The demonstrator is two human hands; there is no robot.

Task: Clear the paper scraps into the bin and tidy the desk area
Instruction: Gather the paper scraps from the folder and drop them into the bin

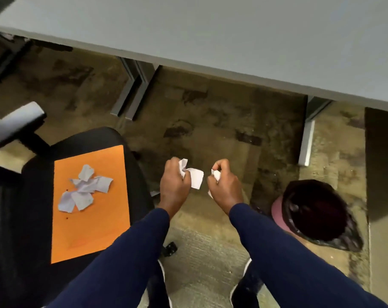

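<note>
Scraps (85, 191) lay heaped on an orange sheet (91, 223) on the chair (95, 138). Left hand (174, 181) clutched white paper (194, 175); right hand (225, 184) pinched a smaller piece (215, 174) (both above carpet). Bin (313, 213) stood right, near the desk (210, 34).

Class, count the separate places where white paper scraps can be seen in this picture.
3: a pile on the orange sheet; some in the left hand; some in the right hand. The bin may hide more.
</note>
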